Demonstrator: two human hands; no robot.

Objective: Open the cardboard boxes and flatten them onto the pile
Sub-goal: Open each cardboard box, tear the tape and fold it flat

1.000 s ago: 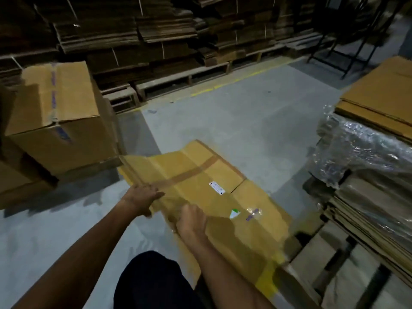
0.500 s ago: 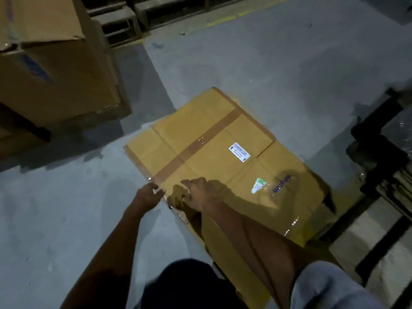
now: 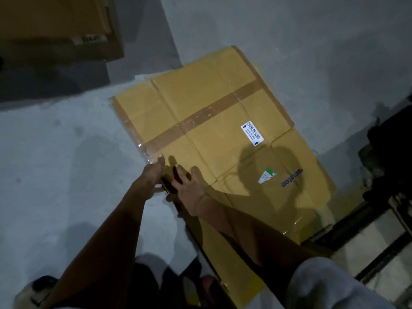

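From the head view, the flattened cardboard box (image 3: 207, 121) lies flat on the grey floor (image 3: 55, 163). Left hand (image 3: 153, 175) pinches its near taped edge, thumb on top. Right hand (image 3: 189, 190) presses beside it, fingers straight. Another box (image 3: 60, 25) sits far left.

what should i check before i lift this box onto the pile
1. Box lies flat on the floor: ok.
2. Tape cut: not ok, the strip looks whole across the flaps.
3. Left hand grips the near edge: ok.
4. Right hand grips: not ok, its fingers lie straight on top.
5. Pile within reach: cannot tell, it is out of view.
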